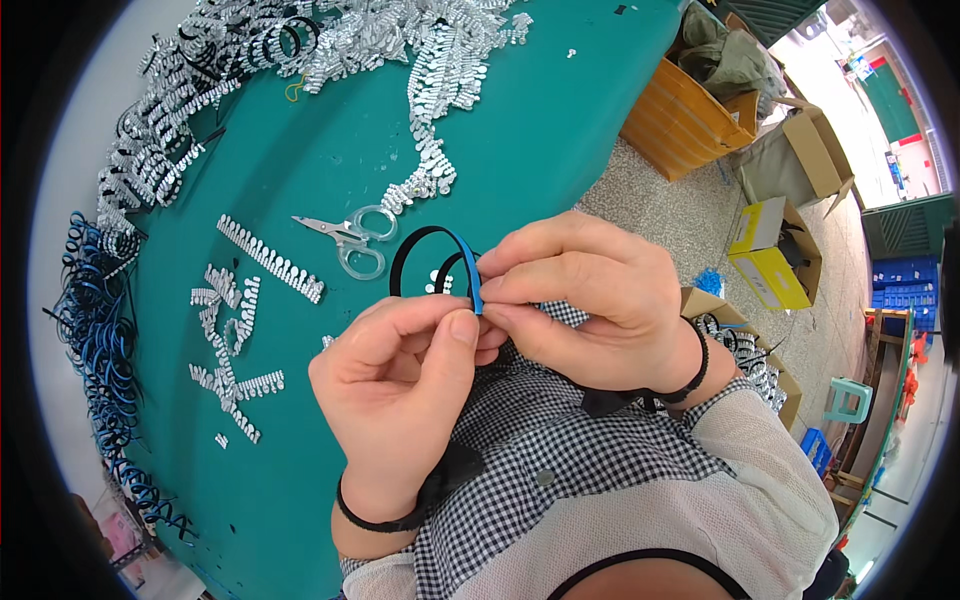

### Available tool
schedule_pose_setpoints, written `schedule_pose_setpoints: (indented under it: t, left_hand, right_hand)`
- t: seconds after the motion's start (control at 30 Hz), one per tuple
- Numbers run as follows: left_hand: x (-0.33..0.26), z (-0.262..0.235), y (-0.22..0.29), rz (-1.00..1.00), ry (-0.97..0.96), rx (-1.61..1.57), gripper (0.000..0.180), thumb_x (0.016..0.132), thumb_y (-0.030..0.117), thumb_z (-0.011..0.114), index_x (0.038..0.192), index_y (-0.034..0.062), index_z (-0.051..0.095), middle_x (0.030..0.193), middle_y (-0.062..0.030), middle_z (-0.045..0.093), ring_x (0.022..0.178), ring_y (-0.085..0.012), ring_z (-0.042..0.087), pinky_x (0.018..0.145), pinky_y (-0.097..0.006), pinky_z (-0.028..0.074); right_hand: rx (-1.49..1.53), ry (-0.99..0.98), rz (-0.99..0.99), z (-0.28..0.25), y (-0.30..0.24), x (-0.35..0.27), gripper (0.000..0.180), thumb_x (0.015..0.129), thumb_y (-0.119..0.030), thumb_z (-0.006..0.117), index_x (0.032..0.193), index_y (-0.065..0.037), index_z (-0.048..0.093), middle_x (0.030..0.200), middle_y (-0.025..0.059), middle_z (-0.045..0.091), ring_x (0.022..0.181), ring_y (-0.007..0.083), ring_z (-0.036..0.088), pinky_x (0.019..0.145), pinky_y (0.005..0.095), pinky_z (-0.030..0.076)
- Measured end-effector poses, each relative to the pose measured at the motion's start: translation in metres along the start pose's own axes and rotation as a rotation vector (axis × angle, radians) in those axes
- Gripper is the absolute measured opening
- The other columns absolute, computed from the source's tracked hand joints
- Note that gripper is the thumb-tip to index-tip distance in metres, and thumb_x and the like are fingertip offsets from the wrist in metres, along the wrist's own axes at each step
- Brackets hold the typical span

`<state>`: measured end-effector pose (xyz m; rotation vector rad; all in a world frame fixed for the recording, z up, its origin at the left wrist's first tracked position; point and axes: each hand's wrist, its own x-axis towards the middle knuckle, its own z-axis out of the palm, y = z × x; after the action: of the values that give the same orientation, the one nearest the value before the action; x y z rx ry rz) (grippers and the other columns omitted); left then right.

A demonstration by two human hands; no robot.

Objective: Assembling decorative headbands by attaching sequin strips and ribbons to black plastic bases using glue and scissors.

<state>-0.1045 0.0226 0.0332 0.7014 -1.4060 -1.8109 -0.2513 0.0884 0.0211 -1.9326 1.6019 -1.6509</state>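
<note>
A narrow curled strip (pixel 461 246), black on one face and bright blue on the other, loops up between my hands. My left hand (pixel 400 370) pinches its lower end between thumb and forefinger. Beside it, my right hand (pixel 600 295) is closed on the same strip, fingertips against its blue face. The fingertips of both hands nearly meet there. Left of the loop, on the green table, lies a pair of scissors (pixel 345 236) with clear handles. Short silver-white pieces with scalloped edges (pixel 270 258) are scattered farther left.
A large heap of silver-white strips (pixel 350 45) covers the table's (pixel 540 130) far side. Coiled blue and black strips (pixel 100 350) line its left edge. On the floor at right stand an orange bag (pixel 690 120), a yellow box (pixel 775 255) and a light green stool (pixel 848 400).
</note>
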Motion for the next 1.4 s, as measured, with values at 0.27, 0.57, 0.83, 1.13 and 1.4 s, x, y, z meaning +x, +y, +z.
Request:
schedule_pose_setpoints:
  t: [0.27,0.57,0.83,1.13,1.4]
  left_hand:
    - [-0.002,0.002,-0.004,0.072,0.036,0.153,0.008,0.076,-0.01,0.057,0.084,-0.0098,0.059,0.08,-0.0104,0.058,0.07,-0.0146,0.062,0.062,-0.022,0.053]
    - [0.0,0.004,-0.012,0.122,0.003,0.206,0.008,0.074,-0.01,0.058,0.081,-0.0078,0.058,0.079,-0.0097,0.057,0.068,-0.0127,0.061,0.061,-0.021,0.052]
    - [0.002,0.006,-0.017,0.305,0.006,0.478,0.011,0.067,-0.007,0.062,0.077,-0.0028,0.058,0.069,-0.0081,0.059,0.061,-0.0122,0.058,0.053,-0.022,0.05]
    - [0.002,0.007,-0.021,0.294,0.043,0.333,0.01,0.069,-0.008,0.061,0.078,-0.0035,0.058,0.071,-0.0077,0.058,0.061,-0.0111,0.057,0.052,-0.021,0.05]
    - [0.001,0.007,-0.021,0.335,-0.004,0.385,0.01,0.07,-0.008,0.061,0.078,-0.0035,0.058,0.072,-0.0078,0.058,0.063,-0.0113,0.057,0.052,-0.021,0.051]
  right_hand:
    - [-0.036,0.0,0.016,-0.001,-0.001,-0.002,0.017,0.067,0.001,0.068,0.082,-0.003,0.064,0.088,0.0115,0.062,0.07,0.0171,0.062,0.059,0.0251,0.051]
    - [-0.003,-0.053,0.096,-0.005,-0.002,0.003,0.011,0.067,-0.001,0.065,0.077,-0.002,0.062,0.082,0.0104,0.062,0.065,0.0185,0.061,0.054,0.0259,0.049]
    - [-0.003,-0.107,0.176,-0.006,-0.001,0.008,0.008,0.065,0.0,0.062,0.071,-0.003,0.058,0.074,0.0062,0.061,0.064,0.0198,0.06,0.054,0.0289,0.047]
    - [0.093,-0.099,0.2,-0.008,0.0,0.009,0.007,0.065,-0.002,0.063,0.068,-0.002,0.058,0.077,0.0085,0.062,0.067,0.0186,0.061,0.059,0.027,0.049]
    - [0.057,-0.149,0.244,-0.009,-0.002,0.008,0.01,0.065,0.002,0.063,0.073,-0.002,0.061,0.083,0.0095,0.063,0.073,0.0169,0.061,0.064,0.0263,0.048]
